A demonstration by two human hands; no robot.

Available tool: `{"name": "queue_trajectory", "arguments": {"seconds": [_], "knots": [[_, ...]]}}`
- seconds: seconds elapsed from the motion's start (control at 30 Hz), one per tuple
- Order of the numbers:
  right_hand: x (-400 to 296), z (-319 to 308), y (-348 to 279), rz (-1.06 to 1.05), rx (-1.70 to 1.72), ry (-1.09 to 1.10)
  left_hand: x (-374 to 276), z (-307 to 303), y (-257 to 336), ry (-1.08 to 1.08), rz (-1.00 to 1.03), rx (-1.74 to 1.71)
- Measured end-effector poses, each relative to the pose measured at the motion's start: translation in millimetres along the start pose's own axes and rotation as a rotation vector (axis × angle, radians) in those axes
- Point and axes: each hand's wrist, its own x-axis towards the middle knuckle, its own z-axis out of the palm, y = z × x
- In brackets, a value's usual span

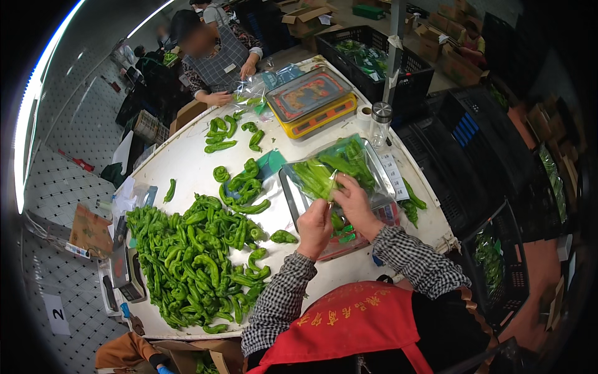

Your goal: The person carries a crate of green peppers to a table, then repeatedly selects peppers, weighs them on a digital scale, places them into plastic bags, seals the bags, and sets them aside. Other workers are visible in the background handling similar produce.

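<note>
A clear plastic bag of long green peppers lies on the steel pan of a weighing scale. My left hand pinches the near end of the bag, fingers closed. My right hand grips the same end just to the right, its fingertips on the plastic. The scale's lit display is partly hidden below my hands. Left of them, a large heap of green peppers covers the table's near left. A few curled peppers lie beside the pan, close to a green-and-blue bag.
Behind the pan stand a yellow scale, a paper roll and a glass jar. Across the white table, another person handles plastic bags. Black crates line the right side; a metal post rises there.
</note>
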Motion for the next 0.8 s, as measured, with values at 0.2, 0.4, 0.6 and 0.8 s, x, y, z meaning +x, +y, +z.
{"name": "queue_trajectory", "arguments": {"seconds": [0.2,0.4,0.6,0.8], "knots": [[-22,-12,3,-0.490,-0.598,0.040,-5,-11,-8,-0.040,-0.119,0.024],[-64,-10,18,-0.089,-0.718,-0.305,-15,1,-10,-0.081,-0.129,-0.032],[-54,-14,19,0.538,0.321,-0.344,-15,-11,-13,-0.063,-0.108,0.065],[-50,6,19,0.410,0.549,-0.335,-16,-16,-10,-0.029,0.051,0.102]]}}
